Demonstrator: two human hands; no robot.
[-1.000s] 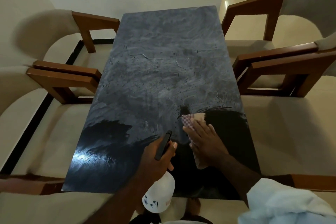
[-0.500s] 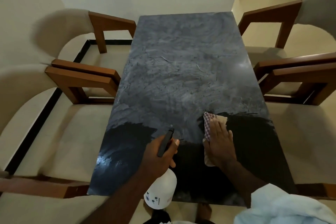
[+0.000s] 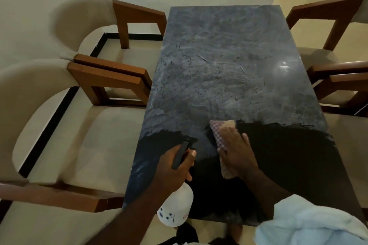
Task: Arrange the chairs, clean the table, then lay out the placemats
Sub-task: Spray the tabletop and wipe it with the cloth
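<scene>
A dark stone-topped table runs away from me, hazy grey over its far part and wiped black near me. My right hand lies flat with straight fingers on a checked cloth, pressing it onto the tabletop at the line between hazy and wiped areas. My left hand grips a white spray bottle by its black trigger head, held over the table's near left edge.
Two beige upholstered chairs with wooden arms stand along the left side, their arms close to the table edge. Two more chairs stand on the right. A pale blue towel hangs at my lower right. A wall lies beyond the table's far end.
My right hand has pushed the cloth a little farther away from me along the table. My head has moved, shifting the table rightward in view. The left hand keeps holding the bottle.
</scene>
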